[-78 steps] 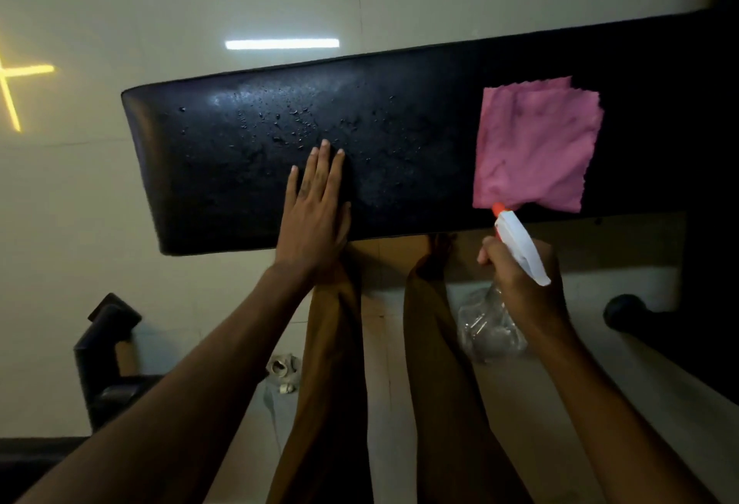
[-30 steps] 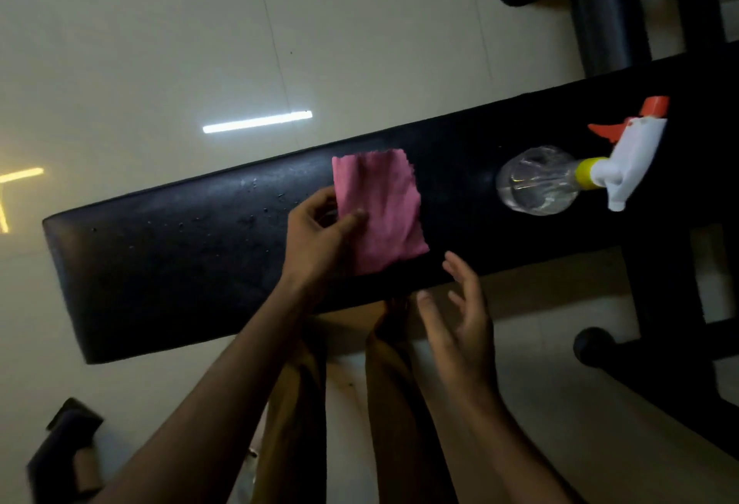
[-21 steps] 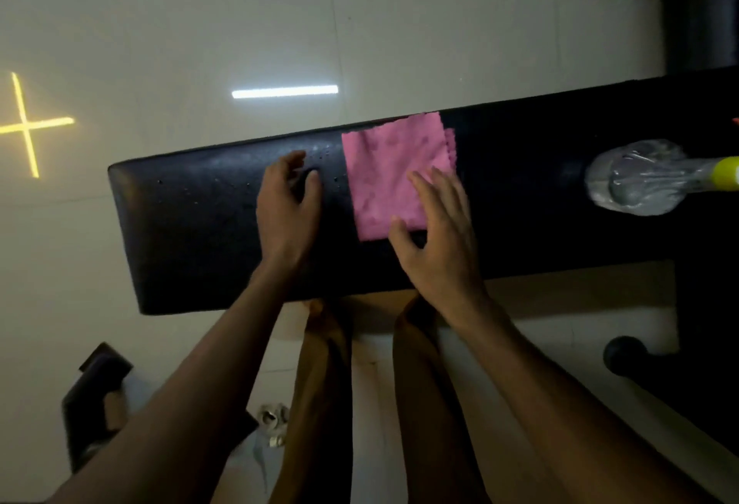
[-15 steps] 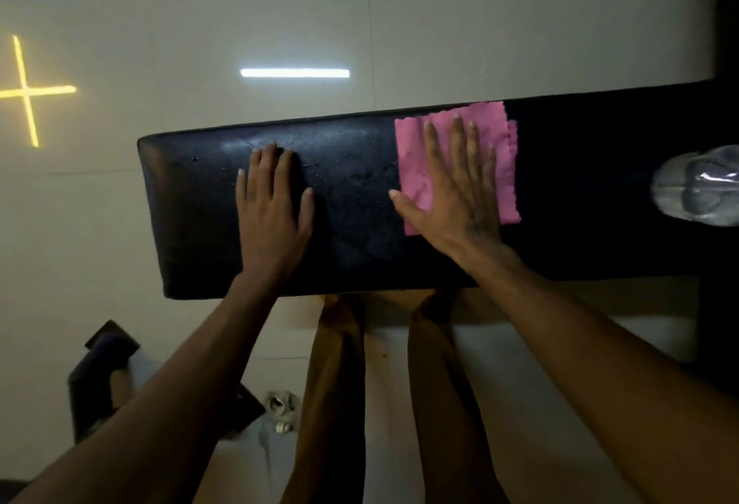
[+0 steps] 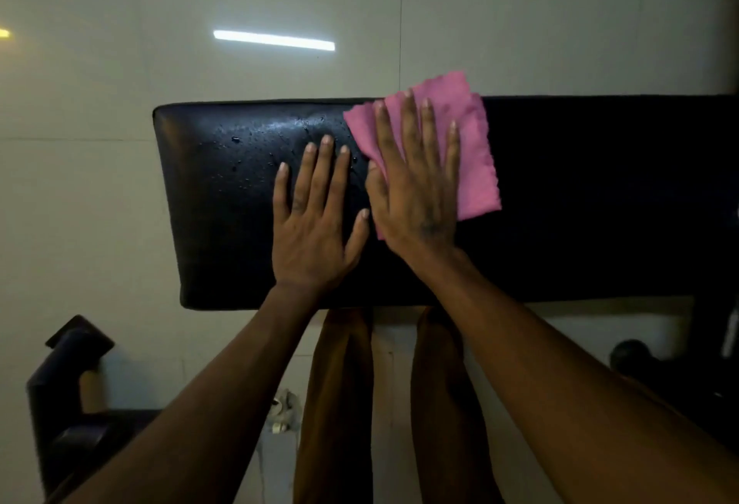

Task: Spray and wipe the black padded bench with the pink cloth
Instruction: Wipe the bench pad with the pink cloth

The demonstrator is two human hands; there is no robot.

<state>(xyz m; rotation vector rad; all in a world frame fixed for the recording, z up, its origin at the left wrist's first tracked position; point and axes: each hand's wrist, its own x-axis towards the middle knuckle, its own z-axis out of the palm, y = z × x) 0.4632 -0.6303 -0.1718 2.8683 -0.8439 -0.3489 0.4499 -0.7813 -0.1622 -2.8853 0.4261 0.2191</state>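
Observation:
The black padded bench (image 5: pixel 600 191) runs left to right across the middle of the head view. Spray droplets glisten on its left part. A folded pink cloth (image 5: pixel 476 151) lies on the pad, its far corner sticking past the back edge. My right hand (image 5: pixel 416 183) lies flat on the cloth with fingers spread, pressing it onto the pad. My left hand (image 5: pixel 316 219) rests flat on the bare wet pad just left of the cloth, thumb close to my right hand. The spray bottle is out of view.
Pale tiled floor (image 5: pixel 520 23) lies beyond the bench, with a bright strip of reflected light. A black frame foot (image 5: pixel 68 379) stands at the lower left, dark equipment (image 5: pixel 656 367) at the lower right. My legs in brown trousers (image 5: pixel 340 403) stand at the bench's near edge.
My right hand has slid the pink cloth left and slightly away, toward my left hand. The spray bottle at the right has left the view.

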